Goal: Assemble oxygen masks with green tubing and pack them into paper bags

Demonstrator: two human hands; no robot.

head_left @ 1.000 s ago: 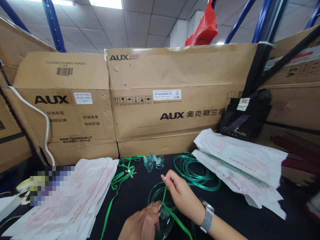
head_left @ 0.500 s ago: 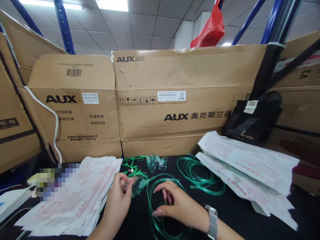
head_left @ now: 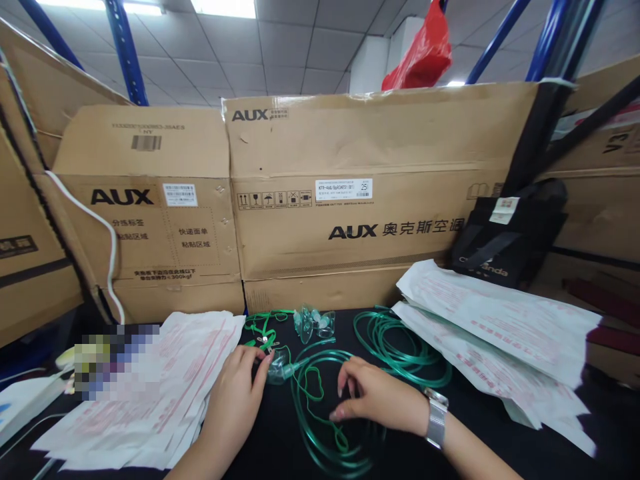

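Note:
My left hand (head_left: 241,381) pinches the near edge of a clear green oxygen mask (head_left: 278,371), thumb and fingers closed on it. A coil of green tubing (head_left: 327,452) lies to the right of that mask. Over the coil hovers my right hand (head_left: 373,400), its thumb apart from the curled fingers and nothing visible between them. A thin green elastic cord (head_left: 314,383) loops inside the coil, and its lower end passes close to the right thumb. Whether the thumb touches the cord I cannot tell. More clear mask parts (head_left: 314,325) and green straps (head_left: 261,327) lie just beyond.
White printed paper pouches (head_left: 145,393) are stacked on the left; more pouches (head_left: 500,327) lie on the right. A second coil of green tubing (head_left: 400,350) rests beside those. Cardboard boxes (head_left: 350,253) wall off the back, with a black bag (head_left: 505,233) at the right.
My right hand has shifted right, away from the left hand, uncovering the thin green cord inside the coil. The mask at my left hand has turned, its tube connector now showing toward the right.

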